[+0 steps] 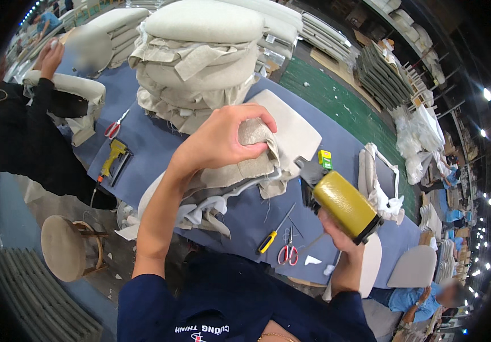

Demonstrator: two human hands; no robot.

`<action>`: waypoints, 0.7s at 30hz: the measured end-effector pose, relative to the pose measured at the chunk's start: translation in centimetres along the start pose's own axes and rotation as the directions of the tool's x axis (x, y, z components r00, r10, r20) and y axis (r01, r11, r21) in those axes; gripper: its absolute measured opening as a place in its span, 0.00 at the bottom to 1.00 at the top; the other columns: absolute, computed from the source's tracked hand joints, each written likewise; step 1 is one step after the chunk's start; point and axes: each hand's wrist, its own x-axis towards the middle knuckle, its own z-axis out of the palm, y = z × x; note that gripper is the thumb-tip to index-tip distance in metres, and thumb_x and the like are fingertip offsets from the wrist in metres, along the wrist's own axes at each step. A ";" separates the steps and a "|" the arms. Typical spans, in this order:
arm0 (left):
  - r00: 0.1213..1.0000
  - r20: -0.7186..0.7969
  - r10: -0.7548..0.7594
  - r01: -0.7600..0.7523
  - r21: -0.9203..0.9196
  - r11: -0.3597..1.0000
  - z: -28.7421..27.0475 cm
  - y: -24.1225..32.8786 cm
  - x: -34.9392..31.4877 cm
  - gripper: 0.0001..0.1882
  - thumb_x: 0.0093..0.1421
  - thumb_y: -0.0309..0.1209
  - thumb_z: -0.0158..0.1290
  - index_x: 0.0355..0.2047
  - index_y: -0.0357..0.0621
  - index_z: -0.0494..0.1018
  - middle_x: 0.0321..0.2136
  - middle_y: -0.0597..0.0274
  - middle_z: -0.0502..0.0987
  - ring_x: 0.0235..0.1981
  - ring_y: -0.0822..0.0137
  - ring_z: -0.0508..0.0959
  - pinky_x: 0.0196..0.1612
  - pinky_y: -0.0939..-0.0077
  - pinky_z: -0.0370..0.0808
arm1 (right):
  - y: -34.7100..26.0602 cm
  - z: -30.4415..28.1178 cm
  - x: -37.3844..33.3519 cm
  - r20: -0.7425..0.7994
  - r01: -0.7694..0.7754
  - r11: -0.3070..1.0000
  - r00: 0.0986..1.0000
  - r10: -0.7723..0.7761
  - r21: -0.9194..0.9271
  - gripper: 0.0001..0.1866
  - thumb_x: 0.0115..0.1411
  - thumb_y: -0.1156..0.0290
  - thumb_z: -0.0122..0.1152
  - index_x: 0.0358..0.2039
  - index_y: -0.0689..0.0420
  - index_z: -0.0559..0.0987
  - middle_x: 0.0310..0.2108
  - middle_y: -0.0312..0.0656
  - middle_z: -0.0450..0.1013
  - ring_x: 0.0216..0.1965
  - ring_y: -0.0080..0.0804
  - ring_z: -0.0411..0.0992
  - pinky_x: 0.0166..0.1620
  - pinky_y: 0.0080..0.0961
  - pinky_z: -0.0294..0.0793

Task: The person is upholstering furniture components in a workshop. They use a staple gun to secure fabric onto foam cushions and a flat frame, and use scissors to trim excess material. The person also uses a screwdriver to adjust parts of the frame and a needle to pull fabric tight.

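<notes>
My left hand is closed on the edge of a beige fabric cover, fingers over the top and thumb beneath. That fabric wraps a seat cushion tilted up off the blue table, with white padding showing along its near side. To the right, my right hand grips a yellow staple gun, its dark nose pointing left toward the cushion but apart from it. The handle is mostly hidden by the tool's body and my fingers.
Covered cushions are stacked at the back of the blue table. Near me lie a yellow-handled screwdriver and red-handled scissors. Another staple gun lies at left, near a co-worker in black. A stool stands below.
</notes>
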 end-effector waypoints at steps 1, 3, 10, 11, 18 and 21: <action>1.000 -0.002 -0.013 0.014 0.021 1.000 -0.1 0.3 -0.4 0.15 0.52 0.21 0.60 0.42 0.38 0.77 0.41 0.57 0.80 0.47 0.64 0.80 0.55 0.72 0.73 | -1.3 -0.5 1.4 0.046 0.162 0.984 0.986 -0.160 -0.070 0.24 0.50 0.69 0.73 0.47 0.66 0.80 0.29 0.47 0.79 0.25 0.42 0.78 0.33 0.31 0.75; 1.000 -0.003 0.003 -0.003 0.046 0.999 -0.4 0.6 -0.6 0.16 0.51 0.20 0.61 0.42 0.39 0.77 0.41 0.56 0.80 0.46 0.62 0.80 0.54 0.71 0.74 | -5.2 -0.7 4.4 0.068 0.261 0.964 0.964 -0.258 -0.054 0.29 0.48 0.68 0.72 0.50 0.67 0.79 0.29 0.50 0.79 0.26 0.47 0.79 0.32 0.32 0.75; 0.994 -0.022 0.107 -0.105 0.082 0.991 1.4 0.8 -0.8 0.18 0.48 0.22 0.63 0.41 0.42 0.76 0.42 0.53 0.79 0.46 0.50 0.80 0.50 0.61 0.76 | -6.2 0.0 5.7 0.183 0.327 0.941 0.933 -0.308 -0.084 0.36 0.45 0.65 0.71 0.55 0.68 0.76 0.31 0.52 0.79 0.29 0.51 0.80 0.35 0.36 0.78; 0.993 -0.028 0.113 -0.110 0.095 0.989 1.6 0.9 -0.9 0.17 0.48 0.24 0.64 0.40 0.43 0.75 0.42 0.53 0.79 0.46 0.48 0.80 0.50 0.59 0.76 | -6.3 0.2 5.7 0.164 0.326 0.940 0.937 -0.307 -0.102 0.33 0.46 0.66 0.70 0.53 0.68 0.77 0.30 0.52 0.79 0.28 0.49 0.79 0.33 0.34 0.77; 0.996 0.001 0.094 -0.093 0.133 0.987 2.2 1.5 -1.5 0.19 0.48 0.21 0.61 0.42 0.42 0.75 0.42 0.55 0.78 0.46 0.47 0.80 0.48 0.61 0.76 | -5.7 0.3 4.4 0.196 0.288 0.943 0.947 -0.254 -0.166 0.36 0.45 0.65 0.70 0.55 0.67 0.75 0.33 0.51 0.80 0.31 0.50 0.80 0.34 0.36 0.78; 0.997 0.013 0.080 -0.081 0.116 0.990 2.8 1.9 -1.3 0.19 0.47 0.22 0.62 0.42 0.42 0.75 0.42 0.54 0.78 0.46 0.47 0.80 0.49 0.61 0.76 | -5.4 0.1 3.5 0.192 0.252 0.951 0.957 -0.217 -0.178 0.35 0.45 0.65 0.70 0.55 0.66 0.75 0.32 0.50 0.80 0.30 0.49 0.80 0.33 0.37 0.77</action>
